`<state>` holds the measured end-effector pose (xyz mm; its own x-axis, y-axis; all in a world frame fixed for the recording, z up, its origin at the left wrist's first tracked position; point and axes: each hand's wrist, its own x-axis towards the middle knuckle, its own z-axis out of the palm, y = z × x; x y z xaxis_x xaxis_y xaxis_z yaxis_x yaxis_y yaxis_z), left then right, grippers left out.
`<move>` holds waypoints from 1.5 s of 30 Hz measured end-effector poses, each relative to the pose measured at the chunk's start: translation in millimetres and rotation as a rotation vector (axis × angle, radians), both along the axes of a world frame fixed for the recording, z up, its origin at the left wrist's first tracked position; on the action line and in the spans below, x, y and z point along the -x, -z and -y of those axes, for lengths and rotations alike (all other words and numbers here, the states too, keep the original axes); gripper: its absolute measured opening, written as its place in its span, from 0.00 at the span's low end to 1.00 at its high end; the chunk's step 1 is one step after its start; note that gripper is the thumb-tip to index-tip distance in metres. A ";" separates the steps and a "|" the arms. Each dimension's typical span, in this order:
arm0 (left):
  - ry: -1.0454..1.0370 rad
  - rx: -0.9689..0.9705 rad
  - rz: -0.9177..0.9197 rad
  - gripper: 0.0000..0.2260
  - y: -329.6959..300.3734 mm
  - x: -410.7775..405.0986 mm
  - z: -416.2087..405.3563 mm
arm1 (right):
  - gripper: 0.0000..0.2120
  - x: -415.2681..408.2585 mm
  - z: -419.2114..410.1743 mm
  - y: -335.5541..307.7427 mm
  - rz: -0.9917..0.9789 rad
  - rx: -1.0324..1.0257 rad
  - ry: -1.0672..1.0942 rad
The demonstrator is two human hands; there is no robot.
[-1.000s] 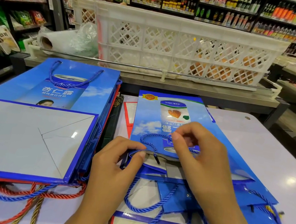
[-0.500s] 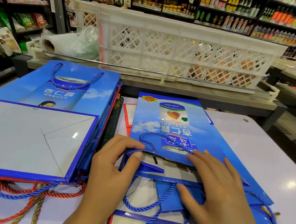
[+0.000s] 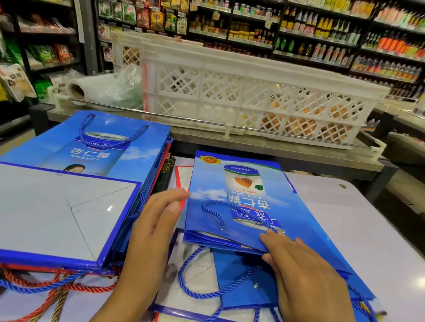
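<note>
A flattened blue paper gift bag (image 3: 238,204) with a printed can and a blue rope handle lies on top of a pile of similar bags (image 3: 242,294) on the white table. My right hand (image 3: 306,284) rests flat, fingers straight, on the near edge of the top bag and the pile under it. My left hand (image 3: 155,223) hovers with straight fingers just left of the top bag and holds nothing. On the left lies another stack of flat blue bags (image 3: 45,209), the top one showing its white underside.
A white table (image 3: 374,236) carries both piles, with red, blue and gold rope handles (image 3: 14,280) hanging at the near left. Behind it a counter holds a white lattice crate (image 3: 255,96) and a roll of plastic bags (image 3: 94,88). Shop shelves stand all around.
My left hand let go of the bag's folded near corner and lifted away to the left. The top bag now lies flatter. My right hand went from pinching the rope handle to lying flat.
</note>
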<state>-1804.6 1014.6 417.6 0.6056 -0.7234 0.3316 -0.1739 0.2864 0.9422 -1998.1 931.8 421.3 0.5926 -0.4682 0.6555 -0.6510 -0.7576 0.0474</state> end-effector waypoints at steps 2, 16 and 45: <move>-0.027 -0.091 -0.128 0.13 -6.3 -0.6 4.4 | 0.33 2.5 -1.7 -2.0 0.034 0.017 -0.026; 0.368 -0.030 -0.690 0.18 -44.3 11.9 12.9 | 0.22 5.5 -20.2 -71.8 0.573 -0.782 -0.141; 0.301 -0.244 -0.746 0.11 -51.7 7.4 22.0 | 0.14 -30.5 43.9 -216.0 0.262 -0.845 0.076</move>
<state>-1812.0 992.6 469.2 0.3737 -0.8887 -0.2657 0.5708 -0.0055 0.8210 -1967.5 887.9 637.3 0.4196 -0.8891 0.1828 -0.6123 -0.4260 -0.6660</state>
